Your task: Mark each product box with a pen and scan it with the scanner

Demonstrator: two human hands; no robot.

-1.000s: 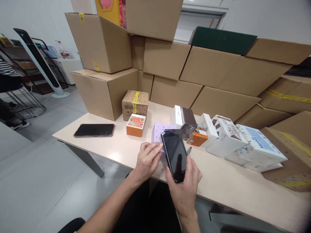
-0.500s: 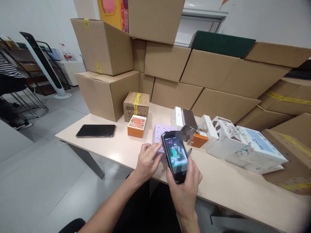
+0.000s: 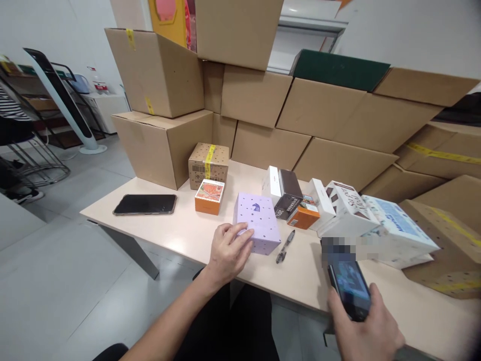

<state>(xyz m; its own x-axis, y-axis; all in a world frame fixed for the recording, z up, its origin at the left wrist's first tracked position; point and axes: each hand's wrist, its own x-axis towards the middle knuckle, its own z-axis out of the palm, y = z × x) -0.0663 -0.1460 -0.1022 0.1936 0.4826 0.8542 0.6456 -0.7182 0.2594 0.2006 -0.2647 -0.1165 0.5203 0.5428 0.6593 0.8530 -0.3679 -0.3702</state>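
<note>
Over the table's right part, my right hand (image 3: pixel 364 321) is closed around a black smartphone-like handheld (image 3: pixel 349 283) with a lit screen, its top end blurred out. At the near left corner of a lilac box (image 3: pixel 259 213) with small dark marks is my left hand (image 3: pixel 230 250). Its fingers are stretched out and lie against the box without wrapping round it; the thumb is partly hidden. Right of the lilac box, a pen (image 3: pixel 285 246) lies on the table.
A second phone (image 3: pixel 145 204) lies at the table's left, dark-screened. Behind the lilac box stand an orange box (image 3: pixel 208 198) and a taped carton (image 3: pixel 208 165). Several small boxes, including a dark one (image 3: pixel 288 193), line the right. Stacked cartons (image 3: pixel 270 148) wall the back.
My right hand has carried the handheld right and towards me, uncovering the lilac box and the pen. My left hand has stayed by the box. The view has shifted slightly.
</note>
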